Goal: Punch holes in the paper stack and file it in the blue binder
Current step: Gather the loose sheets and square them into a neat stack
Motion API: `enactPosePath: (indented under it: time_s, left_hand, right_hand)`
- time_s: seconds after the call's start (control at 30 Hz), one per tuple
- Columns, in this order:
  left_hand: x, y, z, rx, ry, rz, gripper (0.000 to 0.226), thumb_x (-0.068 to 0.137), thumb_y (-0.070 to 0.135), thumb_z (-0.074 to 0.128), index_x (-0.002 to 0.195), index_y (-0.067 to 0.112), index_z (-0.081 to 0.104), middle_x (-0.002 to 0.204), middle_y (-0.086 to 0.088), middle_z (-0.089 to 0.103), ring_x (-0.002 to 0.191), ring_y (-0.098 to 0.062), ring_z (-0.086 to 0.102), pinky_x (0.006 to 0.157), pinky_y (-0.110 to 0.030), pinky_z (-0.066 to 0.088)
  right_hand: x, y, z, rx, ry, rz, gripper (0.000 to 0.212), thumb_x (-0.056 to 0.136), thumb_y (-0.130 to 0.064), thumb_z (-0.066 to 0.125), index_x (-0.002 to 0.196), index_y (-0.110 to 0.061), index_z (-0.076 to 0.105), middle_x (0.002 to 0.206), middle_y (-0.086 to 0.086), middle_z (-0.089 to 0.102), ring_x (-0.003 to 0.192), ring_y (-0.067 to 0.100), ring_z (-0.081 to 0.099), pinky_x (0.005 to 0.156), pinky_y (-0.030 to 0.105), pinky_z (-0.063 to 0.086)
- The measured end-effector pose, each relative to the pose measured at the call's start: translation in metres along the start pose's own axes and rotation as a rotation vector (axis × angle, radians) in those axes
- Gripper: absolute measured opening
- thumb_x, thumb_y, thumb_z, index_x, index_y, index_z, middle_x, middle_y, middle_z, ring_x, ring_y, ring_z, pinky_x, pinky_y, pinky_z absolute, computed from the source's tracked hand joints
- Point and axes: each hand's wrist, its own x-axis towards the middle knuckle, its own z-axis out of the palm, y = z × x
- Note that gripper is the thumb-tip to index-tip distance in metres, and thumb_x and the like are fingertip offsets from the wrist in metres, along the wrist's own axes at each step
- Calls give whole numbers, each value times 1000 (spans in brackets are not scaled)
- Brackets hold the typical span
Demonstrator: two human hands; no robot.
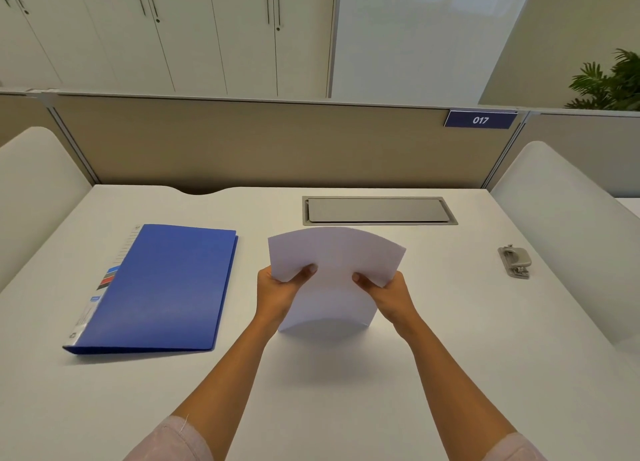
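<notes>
On the left of the white desk [346, 391] lies the blue binder [162, 287]. It is shut and flat, with a clear strip and small colored marks along its left edge. In the middle, the left hand [277, 294] and the right hand [391, 298] hold the paper [332, 270] by its two sides, thumbs on the front. The paper is plain white and stands upright, its bottom edge at the desk and its middle bowed. Far to the right sits the small gray punch [515, 261], well apart from the paper.
</notes>
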Motion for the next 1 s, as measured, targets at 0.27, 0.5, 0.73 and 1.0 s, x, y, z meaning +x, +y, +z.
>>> enactPosePath:
  time_s: [0.27, 0.5, 0.73, 1.0]
  left_hand:
    - [-3, -6, 0, 6, -27, 6, 26, 70, 30, 81, 89, 33, 64, 79, 24, 71, 74, 1, 67, 52, -12, 51]
    - [1, -13, 0, 25, -21, -9, 36, 72, 24, 82, 103, 28, 64, 91, 14, 70, 81, -14, 69, 61, -17, 57]
    - [1, -20, 0, 20, -9, -17, 33, 73, 21, 81, 99, 31, 64, 90, 15, 70, 78, -10, 69, 64, -18, 58]
    - [0, -23, 1, 25, -15, -29, 36, 74, 17, 80, 103, 27, 62, 93, 11, 68, 80, -13, 67, 64, -17, 56]
  right_hand:
    - [0, 4, 1, 67, 0, 31, 26, 71, -28, 83, 94, -28, 70, 92, -4, 75, 83, 15, 72, 66, 28, 58]
    - [4, 10, 0, 73, 4, 29, 25, 70, -26, 84, 91, -31, 71, 92, -6, 75, 85, 14, 71, 70, 30, 60]
    - [6, 16, 1, 59, 2, 23, 26, 70, -25, 84, 91, -33, 70, 93, -8, 75, 85, 13, 71, 70, 29, 60]
    - [7, 23, -1, 25, 8, 5, 25, 72, -27, 82, 88, -40, 69, 91, -13, 74, 84, 8, 70, 67, 23, 58]
